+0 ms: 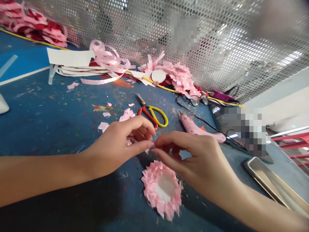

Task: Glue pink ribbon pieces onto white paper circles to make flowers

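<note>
Nearest, at the bottom edge: a pink ribbon flower [162, 188] flat on the blue table [48, 122], round, with fringed petals around a bare white centre, touched by neither hand.

Just above it, the left hand [120, 143] and the right hand [190, 154], brought together fingertip to fingertip over the table. Fingers of both curled in a pinch, thumbs and forefingers meeting at one spot. Between them perhaps a small pink ribbon piece [147, 150], too small and too hidden to tell for sure. Both forearms low over the table, coming in from the two sides.

A little farther, behind the left hand: scattered pink ribbon scraps [126, 115] on the table. Beside them, scissors [152, 111] with one red and one yellow handle, blades half open, lying apart from the hands. To the right of the scissors, a pink glue gun [200, 129] on its side, nozzle toward the scissors, with a black cord running off behind it. At the right edge, a metal tray [272, 183].

Farther back: a heap of pink ribbon flowers [176, 75] with a white paper disc on it, loose pink ribbon strips [103, 59] over white card, and a pile of red and pink flowers [33, 25] in the far left corner. Behind all, a perforated metal screen [229, 48].
</note>
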A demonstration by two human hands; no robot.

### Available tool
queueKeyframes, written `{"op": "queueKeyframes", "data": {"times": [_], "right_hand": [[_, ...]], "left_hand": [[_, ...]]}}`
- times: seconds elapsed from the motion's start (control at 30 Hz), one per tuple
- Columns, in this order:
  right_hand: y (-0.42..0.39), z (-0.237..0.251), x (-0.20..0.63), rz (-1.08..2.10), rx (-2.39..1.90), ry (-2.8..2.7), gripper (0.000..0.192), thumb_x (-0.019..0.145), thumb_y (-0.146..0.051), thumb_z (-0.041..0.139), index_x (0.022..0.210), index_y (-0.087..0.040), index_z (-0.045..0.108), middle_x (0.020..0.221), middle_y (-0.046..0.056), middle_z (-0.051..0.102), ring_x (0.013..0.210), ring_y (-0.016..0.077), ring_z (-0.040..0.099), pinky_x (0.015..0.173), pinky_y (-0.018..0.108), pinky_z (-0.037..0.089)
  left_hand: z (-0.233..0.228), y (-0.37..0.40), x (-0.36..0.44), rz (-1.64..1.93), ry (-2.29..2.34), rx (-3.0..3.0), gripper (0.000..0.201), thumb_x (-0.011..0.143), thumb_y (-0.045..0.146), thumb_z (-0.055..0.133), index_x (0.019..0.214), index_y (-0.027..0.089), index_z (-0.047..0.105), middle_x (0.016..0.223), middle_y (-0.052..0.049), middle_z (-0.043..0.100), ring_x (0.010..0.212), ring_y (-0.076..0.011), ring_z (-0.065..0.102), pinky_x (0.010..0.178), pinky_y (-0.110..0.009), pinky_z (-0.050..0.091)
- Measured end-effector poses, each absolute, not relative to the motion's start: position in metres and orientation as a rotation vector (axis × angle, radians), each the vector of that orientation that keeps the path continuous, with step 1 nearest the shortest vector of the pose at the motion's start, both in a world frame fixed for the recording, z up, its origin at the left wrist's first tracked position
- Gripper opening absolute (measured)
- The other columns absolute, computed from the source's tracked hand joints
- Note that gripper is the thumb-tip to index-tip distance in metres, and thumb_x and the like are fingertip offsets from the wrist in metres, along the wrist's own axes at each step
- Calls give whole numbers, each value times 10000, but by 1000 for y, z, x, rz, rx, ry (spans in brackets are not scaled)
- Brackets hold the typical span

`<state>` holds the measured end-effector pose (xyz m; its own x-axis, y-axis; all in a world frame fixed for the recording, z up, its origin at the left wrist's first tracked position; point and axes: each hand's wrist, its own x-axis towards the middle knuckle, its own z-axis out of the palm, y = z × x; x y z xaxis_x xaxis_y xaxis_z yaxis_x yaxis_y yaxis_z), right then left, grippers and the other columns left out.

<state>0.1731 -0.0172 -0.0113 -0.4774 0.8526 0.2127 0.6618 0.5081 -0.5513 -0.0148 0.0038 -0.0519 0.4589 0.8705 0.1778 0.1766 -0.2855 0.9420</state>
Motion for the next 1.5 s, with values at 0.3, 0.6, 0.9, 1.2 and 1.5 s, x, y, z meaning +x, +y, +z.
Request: {"op": "queueKeyframes", "data": {"times": [0.3, 0.6, 0.9, 1.2, 1.5], "right_hand": [[-20, -17, 175, 530, -1212, -2216, 66, 817, -155, 604, 773, -180, 646, 622, -50, 648, 497, 47, 554, 477, 144, 431], [-27, -14, 182, 459, -1166, -2271, 102, 811, -116, 585, 777, -188, 650, 657, -38, 669, 512, 52, 563, 474, 148, 434], [-33, 6, 211, 365, -1057, -2595, 124, 859, -130, 557, 790, -205, 629, 724, -14, 625, 660, 91, 557, 591, 200, 435], [-42, -15, 208, 265, -1002, -2828, 274, 938, -117, 402, 766, -155, 613, 742, 34, 557, 633, 124, 442, 570, 261, 336], [-38, -13, 208, 339, -1146, -2747, 184, 885, -102, 487, 758, -178, 596, 761, 31, 599, 680, 136, 511, 587, 254, 383]], "left_hand": [[-53, 5, -12, 922, 760, 1409, 179, 785, 174, 703, 874, 223, 556, 793, 81, 678, 729, -35, 648, 656, -87, 505], [-52, 2, -12, 858, 723, 1335, 279, 733, 135, 743, 907, 230, 547, 784, 82, 704, 722, -51, 668, 673, -113, 540], [-55, 10, -11, 930, 906, 1411, 187, 750, 200, 733, 829, 193, 563, 806, 56, 684, 726, -44, 652, 668, -94, 509], [-56, 9, -11, 915, 910, 1468, 168, 759, 217, 725, 837, 200, 577, 827, 55, 672, 774, -66, 656, 731, -136, 525], [-55, 8, -10, 894, 926, 1465, 159, 755, 224, 726, 830, 200, 588, 815, 46, 676, 758, -80, 661, 701, -143, 534]]}}
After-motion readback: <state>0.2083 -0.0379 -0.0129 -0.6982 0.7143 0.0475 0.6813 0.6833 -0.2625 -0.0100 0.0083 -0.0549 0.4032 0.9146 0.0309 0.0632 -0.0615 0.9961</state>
